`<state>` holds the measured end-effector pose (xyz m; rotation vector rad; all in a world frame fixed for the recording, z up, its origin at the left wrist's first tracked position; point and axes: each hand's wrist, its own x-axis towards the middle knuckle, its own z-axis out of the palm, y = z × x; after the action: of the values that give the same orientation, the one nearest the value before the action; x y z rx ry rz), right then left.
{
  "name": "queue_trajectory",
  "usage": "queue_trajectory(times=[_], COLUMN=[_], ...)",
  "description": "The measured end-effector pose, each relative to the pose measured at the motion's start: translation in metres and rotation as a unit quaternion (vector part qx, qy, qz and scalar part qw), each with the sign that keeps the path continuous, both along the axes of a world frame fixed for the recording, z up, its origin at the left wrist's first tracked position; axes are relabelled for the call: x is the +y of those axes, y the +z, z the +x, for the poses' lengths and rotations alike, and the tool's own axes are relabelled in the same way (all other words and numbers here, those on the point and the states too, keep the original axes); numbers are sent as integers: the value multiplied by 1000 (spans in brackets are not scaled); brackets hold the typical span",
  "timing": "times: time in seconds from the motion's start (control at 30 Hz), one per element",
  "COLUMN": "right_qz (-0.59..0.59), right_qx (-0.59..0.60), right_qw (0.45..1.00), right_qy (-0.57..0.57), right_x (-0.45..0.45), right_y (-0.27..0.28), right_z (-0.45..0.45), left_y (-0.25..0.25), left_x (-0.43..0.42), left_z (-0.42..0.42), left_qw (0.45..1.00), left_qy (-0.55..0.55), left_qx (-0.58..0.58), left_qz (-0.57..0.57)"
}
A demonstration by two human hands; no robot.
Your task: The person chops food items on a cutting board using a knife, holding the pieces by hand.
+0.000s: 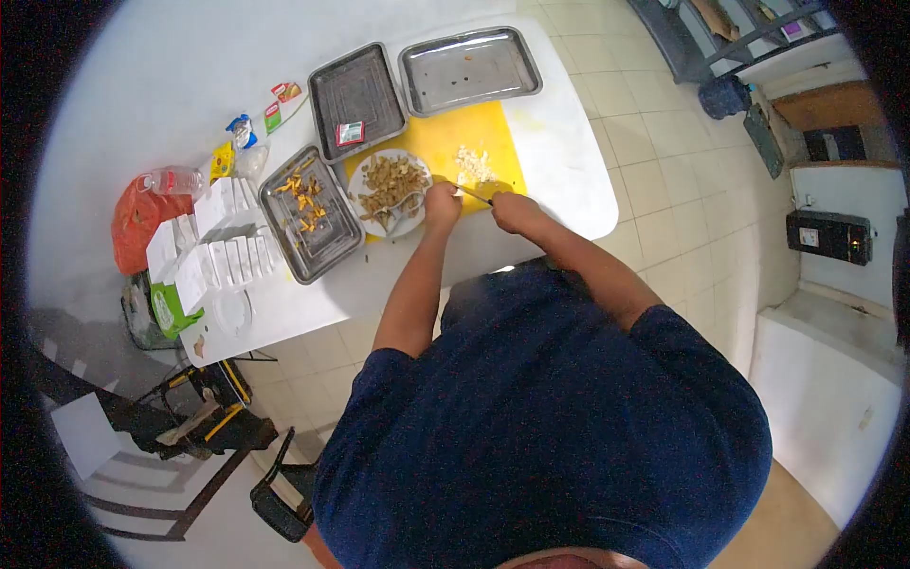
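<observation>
My right hand point(513, 212) is wrapped round the handle of a knife point(477, 196), whose blade points left. Close to the blade's tip, my left hand point(443, 205) is closed, and what its fingers hold is hidden. Both hands are over the near edge of a yellow sheet point(498, 133). Small whitish chopped pieces point(472, 163) lie on the sheet just beyond the knife. To the left of my left hand stands a white plate point(357, 180) heaped with brown chopped pieces point(393, 177); a utensil seems to rest on its near side.
Left of the plate is a metal tray point(327, 261) with orange-brown strips. A dark tray point(351, 85) holding a small red-and-white packet and a shiny tray point(469, 71) stand behind. White boxes point(227, 261), a plastic bottle point(175, 180) and a red bag point(137, 228) crowd the table's left end.
</observation>
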<state>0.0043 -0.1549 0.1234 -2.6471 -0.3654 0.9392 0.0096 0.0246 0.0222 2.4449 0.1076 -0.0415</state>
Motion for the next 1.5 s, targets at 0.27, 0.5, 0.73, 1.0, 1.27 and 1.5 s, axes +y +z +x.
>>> queue_trajectory(times=[0.27,0.5,0.73,1.0,1.27,1.5], right_qz=[9,16,55,-19,-4,16], right_qx=[-36,-81,-115,-3,-15,17], right_qw=[999,997,992,999,1000,1000], right_qy=[-24,4,-9,48,10,-5], right_x=[10,14,20,11,2,-14], right_y=[-14,-24,-42,-19,27,2], right_z=[-8,-6,1,13,21,9], left_y=[-10,-6,12,-12,17,3], left_x=[-2,-6,-7,0,1,-10], left_z=[0,-5,-4,-8,-4,-5], left_qw=[1000,998,997,999,998,997], left_qy=[7,28,-24,-11,13,64], left_qx=[22,-44,-74,-52,-34,-30], left_qz=[21,-39,-9,9,-49,10])
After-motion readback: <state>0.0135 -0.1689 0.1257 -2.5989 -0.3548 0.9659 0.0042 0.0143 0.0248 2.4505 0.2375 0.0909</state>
